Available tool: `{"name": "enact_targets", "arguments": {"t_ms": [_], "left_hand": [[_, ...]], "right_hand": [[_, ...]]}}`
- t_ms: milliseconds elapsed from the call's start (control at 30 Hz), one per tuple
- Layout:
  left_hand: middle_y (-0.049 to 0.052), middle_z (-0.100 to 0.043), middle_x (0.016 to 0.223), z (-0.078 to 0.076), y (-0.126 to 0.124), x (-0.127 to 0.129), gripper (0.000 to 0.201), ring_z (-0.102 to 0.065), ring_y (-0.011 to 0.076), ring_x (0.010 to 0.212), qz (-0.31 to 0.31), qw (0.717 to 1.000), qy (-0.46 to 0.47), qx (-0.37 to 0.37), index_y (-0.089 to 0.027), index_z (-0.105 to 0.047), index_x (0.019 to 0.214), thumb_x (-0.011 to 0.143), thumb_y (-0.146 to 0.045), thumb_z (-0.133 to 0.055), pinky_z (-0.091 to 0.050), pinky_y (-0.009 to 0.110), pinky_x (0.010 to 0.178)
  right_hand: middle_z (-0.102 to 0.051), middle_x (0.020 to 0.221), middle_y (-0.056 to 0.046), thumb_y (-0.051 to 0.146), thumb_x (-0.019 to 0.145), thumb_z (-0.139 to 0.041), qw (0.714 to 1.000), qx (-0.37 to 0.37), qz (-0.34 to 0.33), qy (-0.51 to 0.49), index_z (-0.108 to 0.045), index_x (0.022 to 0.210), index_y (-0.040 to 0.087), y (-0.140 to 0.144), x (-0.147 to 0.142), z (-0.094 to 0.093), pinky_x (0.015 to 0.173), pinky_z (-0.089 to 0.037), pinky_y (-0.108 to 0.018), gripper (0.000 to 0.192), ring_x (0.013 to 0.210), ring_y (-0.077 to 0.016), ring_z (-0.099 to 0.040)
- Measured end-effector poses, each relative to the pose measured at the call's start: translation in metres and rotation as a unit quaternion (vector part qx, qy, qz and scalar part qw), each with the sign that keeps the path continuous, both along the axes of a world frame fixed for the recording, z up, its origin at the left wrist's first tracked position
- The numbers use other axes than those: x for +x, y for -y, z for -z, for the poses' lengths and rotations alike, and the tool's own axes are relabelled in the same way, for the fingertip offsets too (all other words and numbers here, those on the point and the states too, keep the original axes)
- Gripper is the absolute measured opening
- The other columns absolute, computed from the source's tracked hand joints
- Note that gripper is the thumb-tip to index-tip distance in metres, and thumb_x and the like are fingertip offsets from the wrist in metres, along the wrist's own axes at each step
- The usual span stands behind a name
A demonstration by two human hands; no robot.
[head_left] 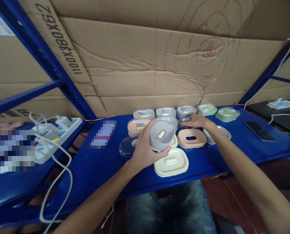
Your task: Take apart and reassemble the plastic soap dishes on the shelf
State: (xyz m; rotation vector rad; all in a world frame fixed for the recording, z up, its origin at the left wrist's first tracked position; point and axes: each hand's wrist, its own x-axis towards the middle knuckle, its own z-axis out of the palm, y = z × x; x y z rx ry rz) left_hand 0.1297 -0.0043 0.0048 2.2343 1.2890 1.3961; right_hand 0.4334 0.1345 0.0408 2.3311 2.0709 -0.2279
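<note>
My left hand (pixel 143 148) is wrapped round a grey rounded plastic box (pixel 161 135), tilted toward me, with a cream piece showing through its oval slot. Under it are cream trays, the nearest cream tray (pixel 171 162) lying by my left thumb. My right hand (pixel 195 121) reaches further back, its fingers closed on a clear plastic lid (pixel 185 121) that bears a round label; part of the lid is hidden. Between my hands sits a peach slotted box (pixel 192 139). Beside my right forearm lies a pale grey shell (pixel 211 135), partly covered.
Behind stand several lidded boxes, including a grey box (pixel 144 113), a peach box (pixel 136 127) and a green box (pixel 227 114). A clear lid (pixel 127 146) lies left of my left hand. A phone (pixel 259 130) is at right, a power strip (pixel 62 130) with cables at left.
</note>
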Motion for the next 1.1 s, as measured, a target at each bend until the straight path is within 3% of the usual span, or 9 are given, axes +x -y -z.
{"name": "enact_targets", "arguments": {"t_ms": [100,167,433,600,700,967,1100], "left_hand": [[0.019,-0.063,0.160,0.000,0.000,0.000,0.107,-0.062,0.0404,0.149,0.002,1.000,-0.002,0.001,-0.022,-0.039,0.163,0.073,-0.042,-0.094,-0.051,0.059,0.125],[0.019,-0.063,0.160,0.001,0.000,0.000,0.108,-0.062,0.0405,0.149,0.004,1.000,-0.003,0.004,-0.022,-0.039,0.163,0.073,-0.043,-0.094,-0.051,0.059,0.125],[0.018,-0.063,0.161,0.002,-0.001,0.000,0.108,-0.062,0.0404,0.150,0.000,1.000,-0.008,0.004,-0.024,-0.039,0.164,0.074,-0.041,-0.094,-0.052,0.060,0.124],[0.018,-0.062,0.161,0.002,-0.002,0.000,0.107,-0.061,0.0401,0.150,0.000,1.000,-0.007,0.017,-0.024,-0.039,0.164,0.074,-0.040,-0.094,-0.052,0.060,0.125],[0.018,-0.063,0.160,0.001,-0.002,-0.001,0.106,-0.062,0.0392,0.149,-0.004,1.000,0.001,0.030,-0.023,-0.040,0.163,0.074,-0.040,-0.094,-0.052,0.058,0.125],[0.016,-0.067,0.155,-0.014,-0.010,-0.015,0.100,-0.066,0.0376,0.144,-0.048,0.993,0.075,0.071,-0.025,-0.044,0.160,0.075,-0.040,-0.094,-0.054,0.056,0.121],[0.018,-0.068,0.153,-0.027,-0.022,-0.030,0.096,-0.069,0.0349,0.139,-0.091,0.975,0.154,0.131,-0.021,-0.048,0.157,0.075,-0.043,-0.093,-0.056,0.053,0.118]], "right_hand": [[-0.047,0.166,-0.037,0.086,0.083,-0.068,1.000,-0.025,0.018,0.002,-0.058,0.158,0.002,0.000,-0.002,-0.002,0.113,-0.054,-0.051,0.113,0.147,-0.0490,-0.059],[-0.049,0.166,-0.036,0.084,0.086,-0.067,0.999,-0.031,0.021,0.003,-0.056,0.160,0.003,0.000,-0.002,-0.003,0.116,-0.052,-0.052,0.111,0.148,-0.0492,-0.058],[-0.048,0.163,-0.038,0.087,0.066,-0.083,0.999,-0.013,0.044,0.009,-0.049,0.163,0.002,0.001,-0.004,0.008,0.110,-0.055,-0.060,0.133,0.146,-0.0549,-0.056],[-0.060,0.153,-0.034,0.079,0.069,-0.085,0.999,-0.006,0.039,0.004,-0.063,0.151,0.006,0.006,-0.008,0.003,0.106,-0.058,-0.057,0.112,0.142,-0.0521,-0.060],[-0.059,0.153,-0.034,0.075,0.072,-0.086,0.999,0.000,0.041,0.009,-0.063,0.149,0.006,0.010,-0.010,-0.002,0.107,-0.058,-0.056,0.106,0.142,-0.0513,-0.061],[-0.057,0.146,-0.039,0.072,0.081,-0.083,0.995,0.085,0.034,0.038,-0.055,0.148,-0.001,0.041,-0.007,-0.029,0.107,-0.053,-0.053,0.102,0.141,-0.0526,-0.060],[-0.060,0.139,-0.037,0.069,0.076,-0.086,0.982,0.180,-0.040,0.047,-0.052,0.149,0.001,0.081,-0.039,-0.047,0.106,-0.051,-0.056,0.105,0.134,-0.0546,-0.061]]}}
